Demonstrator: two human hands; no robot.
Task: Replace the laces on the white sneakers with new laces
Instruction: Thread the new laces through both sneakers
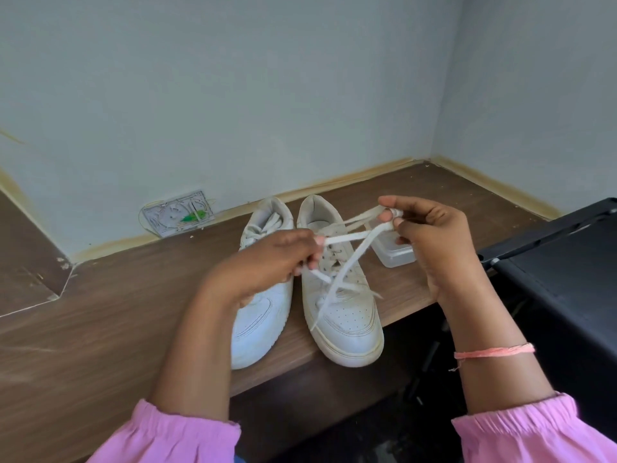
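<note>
Pink sleeves [187,436] are framing the near edge as both hands work above the wooden counter [100,329]. The left hand [277,259] is pinching one stretch of the white lace [347,262]; the right hand [430,235] is pinching its looped end, raised and to the right. The lace is trailing down to the right sneaker [344,295], beside the left sneaker [263,295]. Judging by this, a lace is being pulled free or threaded; next calls for guiding its tip through an eyelet. A clear container [395,253] is sitting behind.
</note>
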